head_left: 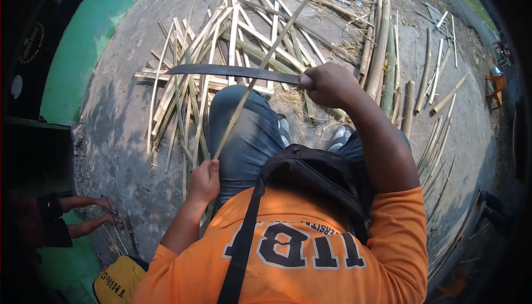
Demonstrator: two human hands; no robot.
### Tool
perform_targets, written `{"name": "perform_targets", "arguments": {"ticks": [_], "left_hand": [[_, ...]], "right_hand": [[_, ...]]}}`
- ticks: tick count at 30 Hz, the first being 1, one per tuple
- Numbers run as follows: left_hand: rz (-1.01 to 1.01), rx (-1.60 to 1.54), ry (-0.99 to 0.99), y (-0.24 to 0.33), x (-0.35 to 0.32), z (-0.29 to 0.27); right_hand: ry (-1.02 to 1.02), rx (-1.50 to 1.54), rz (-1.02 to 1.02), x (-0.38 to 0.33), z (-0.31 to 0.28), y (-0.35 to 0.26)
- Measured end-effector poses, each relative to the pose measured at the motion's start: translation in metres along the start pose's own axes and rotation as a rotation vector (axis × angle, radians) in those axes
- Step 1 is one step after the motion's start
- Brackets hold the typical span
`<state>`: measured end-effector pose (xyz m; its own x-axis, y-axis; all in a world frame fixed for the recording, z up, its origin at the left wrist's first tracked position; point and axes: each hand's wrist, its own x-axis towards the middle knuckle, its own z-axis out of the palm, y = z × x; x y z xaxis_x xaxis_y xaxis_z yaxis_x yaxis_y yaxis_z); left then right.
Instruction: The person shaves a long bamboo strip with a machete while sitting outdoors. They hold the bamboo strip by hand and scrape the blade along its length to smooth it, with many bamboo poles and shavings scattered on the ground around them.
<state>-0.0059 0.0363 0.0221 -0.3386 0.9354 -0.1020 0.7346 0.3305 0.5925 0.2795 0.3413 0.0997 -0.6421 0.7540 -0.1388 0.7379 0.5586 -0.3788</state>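
Note:
My right hand [331,85] is closed round the handle of a machete [235,72], its long dark blade stretching out to the left above my knee. In my left hand [205,180], beside my left thigh, I grip the lower end of a long, thin bamboo strip [235,117]. The strip slants up and away to the right, over my jeans and past the far edge of the ground pile. Blade and strip cross a little left of the machete's handle; whether they touch I cannot tell.
Split bamboo strips [235,32] lie in a tangled pile ahead. Whole bamboo poles [379,46] rest at the right, with shorter pieces [449,93] beyond. A black bag [310,174] sits on my lap. Another person's legs [88,215] show at the left, near a green wall [83,44]. An orange chair [496,87] stands far right.

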Motion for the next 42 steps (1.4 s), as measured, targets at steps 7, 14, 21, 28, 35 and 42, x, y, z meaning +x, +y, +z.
{"name": "perform_targets", "arguments": {"ticks": [7,14,21,28,35,42], "left_hand": [[-0.026,-0.012,-0.004,0.006,0.004,-0.003],[-0.001,-0.023,-0.01,0.002,-0.002,0.0],[0.002,-0.064,-0.015,0.002,-0.006,-0.001],[0.03,-0.039,0.01,0.015,-0.003,-0.006],[0.037,-0.064,-0.003,-0.003,-0.008,-0.002],[-0.002,-0.141,-0.115,-0.004,0.002,-0.014]], "right_hand": [[-0.017,0.031,0.094,0.012,0.015,0.019],[-0.008,-0.011,0.045,0.002,0.014,-0.001],[0.068,-0.06,-0.013,-0.002,0.016,-0.005],[0.132,0.039,0.126,0.002,0.011,0.013],[0.288,0.019,-0.014,-0.01,0.006,-0.008],[-0.038,0.113,-0.027,0.004,0.011,0.012]]}}
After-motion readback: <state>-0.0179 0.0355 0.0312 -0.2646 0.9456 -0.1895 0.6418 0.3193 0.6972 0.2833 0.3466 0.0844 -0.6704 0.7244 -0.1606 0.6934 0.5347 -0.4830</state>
